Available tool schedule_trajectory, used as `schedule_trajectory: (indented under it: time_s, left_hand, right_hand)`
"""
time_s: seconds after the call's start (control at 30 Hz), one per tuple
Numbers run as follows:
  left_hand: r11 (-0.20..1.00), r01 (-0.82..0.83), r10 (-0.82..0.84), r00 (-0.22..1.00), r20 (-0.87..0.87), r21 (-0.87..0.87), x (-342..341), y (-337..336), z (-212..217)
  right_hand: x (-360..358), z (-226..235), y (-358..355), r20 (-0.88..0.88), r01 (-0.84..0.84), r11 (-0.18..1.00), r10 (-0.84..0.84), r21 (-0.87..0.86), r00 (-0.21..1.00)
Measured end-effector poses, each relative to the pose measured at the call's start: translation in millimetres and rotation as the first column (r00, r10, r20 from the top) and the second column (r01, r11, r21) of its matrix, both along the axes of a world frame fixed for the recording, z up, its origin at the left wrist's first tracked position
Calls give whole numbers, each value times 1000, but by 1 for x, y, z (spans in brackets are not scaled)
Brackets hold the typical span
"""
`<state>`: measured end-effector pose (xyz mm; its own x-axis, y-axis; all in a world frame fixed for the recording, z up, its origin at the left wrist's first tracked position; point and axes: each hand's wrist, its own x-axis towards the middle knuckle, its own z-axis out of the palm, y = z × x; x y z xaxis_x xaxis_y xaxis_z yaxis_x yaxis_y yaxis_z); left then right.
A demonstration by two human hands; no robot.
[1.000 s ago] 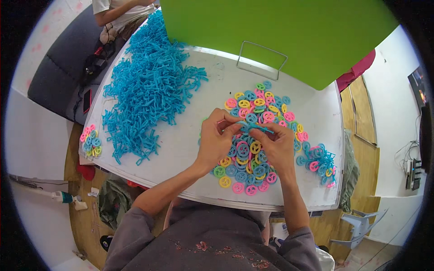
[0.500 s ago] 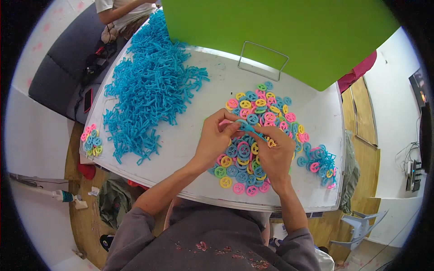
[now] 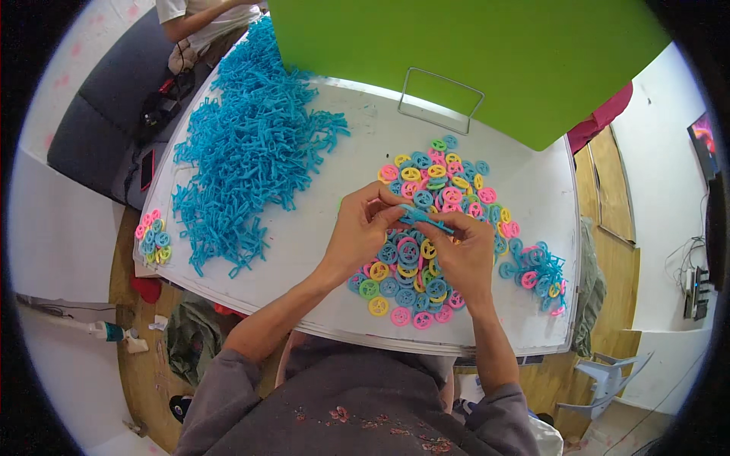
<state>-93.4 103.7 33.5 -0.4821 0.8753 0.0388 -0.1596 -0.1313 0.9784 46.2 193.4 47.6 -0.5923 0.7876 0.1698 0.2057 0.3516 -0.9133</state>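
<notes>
Over a heap of small plastic wheels (image 3: 407, 251) in pink, yellow, blue and green, both my hands meet at a slim blue plastic piece (image 3: 435, 222). My left hand (image 3: 365, 228) pinches its left end between thumb and fingers. From the other side, my right hand (image 3: 465, 254) grips it with thumb and forefinger. The fingers partly cover the piece, and whether a wheel is joined to it I cannot tell. A large pile of similar blue forked pieces (image 3: 251, 144) lies on the left of the white table (image 3: 319, 228).
At the table's right edge is a small heap of blue pieces with wheels (image 3: 541, 277). A few wheels (image 3: 154, 237) sit at the left corner. A green panel (image 3: 456, 61) and a wire handle (image 3: 441, 114) stand at the back. Another person's arm (image 3: 194, 23) shows far left.
My right hand has turned slightly, its fingers shifting on the blue piece, which now lies more level and shows more of its length. My left hand stays nearly in place.
</notes>
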Motion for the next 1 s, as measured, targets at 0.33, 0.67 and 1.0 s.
schedule_trajectory:
  time_s: [0.33,0.67,1.0]
  left_hand:
    - [993,-106,110,991,-76,46,11,-1,1]
    - [992,-105,107,994,-33,66,14,1,2]
    - [986,-141,151,982,-112,91,15,0,-5]
  right_hand:
    - [3,6,10,-120,-145,891,103,-430,987]
    - [0,-2,7,-80,-48,926,20,-374,997]
    - [-6,-1,-1,-197,-64,873,-37,-483,980]
